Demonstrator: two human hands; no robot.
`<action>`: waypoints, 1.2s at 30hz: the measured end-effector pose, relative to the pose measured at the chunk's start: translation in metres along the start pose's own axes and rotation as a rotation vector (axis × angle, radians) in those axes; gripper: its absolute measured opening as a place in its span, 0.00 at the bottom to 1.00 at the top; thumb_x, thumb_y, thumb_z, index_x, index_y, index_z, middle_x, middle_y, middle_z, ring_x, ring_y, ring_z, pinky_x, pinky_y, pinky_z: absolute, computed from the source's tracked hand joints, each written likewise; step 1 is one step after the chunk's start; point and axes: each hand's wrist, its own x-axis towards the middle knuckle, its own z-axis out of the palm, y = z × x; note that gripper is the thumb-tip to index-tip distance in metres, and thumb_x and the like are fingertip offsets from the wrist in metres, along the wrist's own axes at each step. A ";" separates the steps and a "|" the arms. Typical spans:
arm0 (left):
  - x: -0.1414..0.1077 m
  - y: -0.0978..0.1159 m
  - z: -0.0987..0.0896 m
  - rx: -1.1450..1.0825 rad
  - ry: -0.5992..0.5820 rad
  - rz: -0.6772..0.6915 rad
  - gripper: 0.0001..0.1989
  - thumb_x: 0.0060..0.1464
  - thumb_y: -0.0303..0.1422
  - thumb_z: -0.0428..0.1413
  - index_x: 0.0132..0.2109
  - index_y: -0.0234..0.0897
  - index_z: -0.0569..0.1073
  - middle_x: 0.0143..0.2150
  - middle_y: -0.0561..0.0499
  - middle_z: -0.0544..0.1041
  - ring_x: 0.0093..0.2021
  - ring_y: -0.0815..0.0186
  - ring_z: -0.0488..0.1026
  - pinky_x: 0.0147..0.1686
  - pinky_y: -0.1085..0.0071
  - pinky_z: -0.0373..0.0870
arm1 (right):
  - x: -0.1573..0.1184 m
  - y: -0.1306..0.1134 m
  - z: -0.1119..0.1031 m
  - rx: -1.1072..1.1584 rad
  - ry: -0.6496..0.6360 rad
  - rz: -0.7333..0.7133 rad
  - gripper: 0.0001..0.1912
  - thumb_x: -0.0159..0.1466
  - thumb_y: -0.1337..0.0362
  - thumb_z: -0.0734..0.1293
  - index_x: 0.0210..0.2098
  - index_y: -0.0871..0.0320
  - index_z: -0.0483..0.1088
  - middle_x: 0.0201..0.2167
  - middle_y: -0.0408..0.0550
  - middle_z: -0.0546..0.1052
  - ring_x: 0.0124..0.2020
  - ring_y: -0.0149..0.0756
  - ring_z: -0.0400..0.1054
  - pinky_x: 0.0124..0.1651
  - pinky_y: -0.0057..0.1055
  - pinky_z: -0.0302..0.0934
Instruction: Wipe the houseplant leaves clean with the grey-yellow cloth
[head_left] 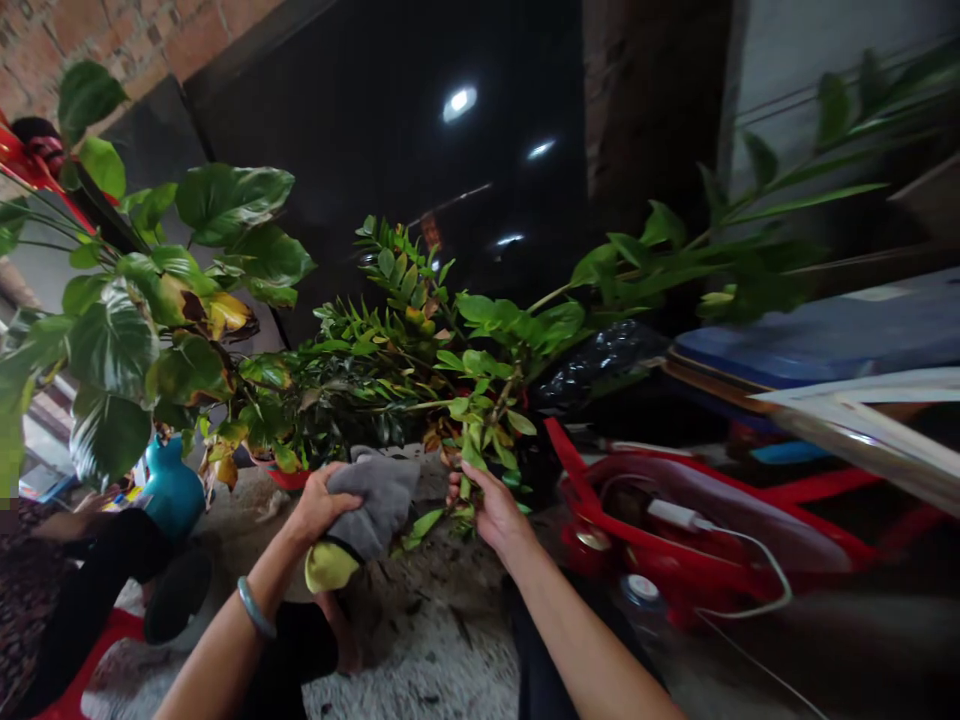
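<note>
My left hand is closed on a cloth that is grey on one side and yellow at its lower end. With my right hand I grip a leafy plant stem, the fingers wrapped round it low down. Green leaves spread above and around that hand, and one loose-looking leaf sticks out between the cloth and the stem. Behind both hands stands a mass of potted greenery, with some yellowed and brown leaves. My right fingertips are partly hidden by leaves.
A red plastic stool with a white charger and cable lies at the right, below a blue lid. Large-leaved plants, a turquoise vase and a dark bucket are at the left. Another person's dark-clothed leg is at the left edge.
</note>
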 end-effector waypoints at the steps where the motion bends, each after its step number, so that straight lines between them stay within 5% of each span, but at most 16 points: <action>1: 0.000 0.014 -0.005 -0.030 0.030 0.038 0.21 0.33 0.32 0.68 0.41 0.38 0.81 0.33 0.51 0.81 0.34 0.59 0.76 0.38 0.65 0.72 | -0.001 -0.001 0.000 0.004 0.002 0.000 0.16 0.52 0.64 0.77 0.40 0.56 0.75 0.22 0.41 0.78 0.18 0.31 0.70 0.20 0.26 0.66; 4: 0.021 0.059 -0.024 -0.094 0.232 0.224 0.28 0.35 0.33 0.69 0.48 0.38 0.80 0.42 0.50 0.83 0.43 0.56 0.78 0.46 0.64 0.73 | -0.002 -0.001 0.001 0.000 0.024 0.002 0.16 0.52 0.64 0.77 0.40 0.57 0.76 0.22 0.42 0.78 0.18 0.31 0.69 0.19 0.27 0.66; 7: 0.052 0.072 -0.030 -0.124 0.347 0.270 0.27 0.35 0.34 0.68 0.48 0.37 0.80 0.42 0.50 0.83 0.43 0.57 0.78 0.47 0.63 0.74 | -0.001 0.001 0.004 -0.005 0.025 0.002 0.16 0.52 0.65 0.77 0.40 0.57 0.76 0.22 0.42 0.78 0.18 0.31 0.69 0.19 0.27 0.66; 10: 0.062 0.041 -0.012 -0.033 0.251 0.127 0.21 0.31 0.28 0.67 0.39 0.37 0.81 0.34 0.51 0.82 0.36 0.58 0.77 0.43 0.61 0.75 | 0.000 0.004 0.005 -0.008 0.011 0.013 0.15 0.52 0.64 0.77 0.38 0.56 0.75 0.22 0.41 0.78 0.18 0.31 0.69 0.20 0.27 0.67; 13: 0.044 0.009 0.004 0.035 0.028 0.022 0.16 0.28 0.24 0.66 0.31 0.37 0.81 0.27 0.51 0.80 0.29 0.60 0.75 0.37 0.61 0.74 | 0.000 0.004 0.004 -0.006 -0.001 0.001 0.14 0.51 0.64 0.77 0.36 0.56 0.74 0.21 0.40 0.78 0.18 0.31 0.69 0.20 0.27 0.67; 16: 0.028 0.021 0.000 0.012 -0.147 0.002 0.16 0.32 0.29 0.67 0.35 0.38 0.82 0.27 0.53 0.80 0.28 0.62 0.74 0.33 0.66 0.73 | -0.001 0.001 0.000 -0.006 -0.011 -0.005 0.15 0.51 0.64 0.78 0.37 0.56 0.74 0.21 0.40 0.78 0.18 0.31 0.69 0.20 0.27 0.67; 22: 0.081 0.102 -0.018 -0.008 0.209 0.297 0.23 0.34 0.33 0.68 0.43 0.37 0.80 0.36 0.52 0.82 0.37 0.61 0.76 0.42 0.67 0.73 | 0.001 -0.001 0.002 -0.040 0.001 -0.014 0.19 0.50 0.62 0.79 0.40 0.58 0.74 0.22 0.42 0.78 0.19 0.31 0.70 0.21 0.27 0.67; 24: 0.102 0.097 -0.008 0.022 0.263 0.274 0.20 0.34 0.32 0.66 0.40 0.36 0.80 0.34 0.52 0.81 0.36 0.61 0.75 0.42 0.66 0.73 | 0.001 0.000 0.006 -0.038 0.000 -0.023 0.19 0.50 0.62 0.78 0.39 0.58 0.74 0.22 0.42 0.78 0.18 0.31 0.69 0.20 0.27 0.67; 26: 0.108 0.070 0.008 0.085 0.244 0.166 0.15 0.32 0.27 0.64 0.34 0.36 0.79 0.30 0.52 0.79 0.32 0.62 0.74 0.39 0.64 0.72 | 0.001 0.001 0.009 -0.028 -0.004 -0.017 0.17 0.51 0.62 0.78 0.38 0.57 0.74 0.21 0.42 0.77 0.18 0.31 0.69 0.20 0.27 0.66; 31: 0.049 -0.011 0.030 0.186 -0.070 -0.037 0.10 0.29 0.23 0.64 0.26 0.37 0.79 0.23 0.51 0.77 0.26 0.60 0.72 0.31 0.63 0.71 | -0.001 -0.003 0.009 -0.028 0.003 0.016 0.13 0.52 0.64 0.76 0.36 0.57 0.74 0.21 0.41 0.77 0.18 0.32 0.70 0.19 0.27 0.66; 33: 0.018 -0.017 0.024 0.151 -0.190 -0.081 0.11 0.33 0.25 0.66 0.30 0.39 0.82 0.26 0.51 0.79 0.27 0.59 0.73 0.31 0.63 0.71 | -0.002 -0.005 0.006 -0.040 0.013 0.022 0.14 0.52 0.64 0.76 0.38 0.58 0.75 0.21 0.42 0.77 0.18 0.32 0.70 0.20 0.27 0.66; 36: -0.009 0.010 -0.002 0.051 -0.179 -0.087 0.16 0.36 0.31 0.69 0.38 0.42 0.84 0.31 0.52 0.82 0.31 0.59 0.76 0.34 0.64 0.72 | -0.001 -0.005 0.003 -0.036 -0.002 0.050 0.15 0.53 0.64 0.76 0.39 0.58 0.75 0.21 0.42 0.77 0.18 0.32 0.70 0.20 0.27 0.66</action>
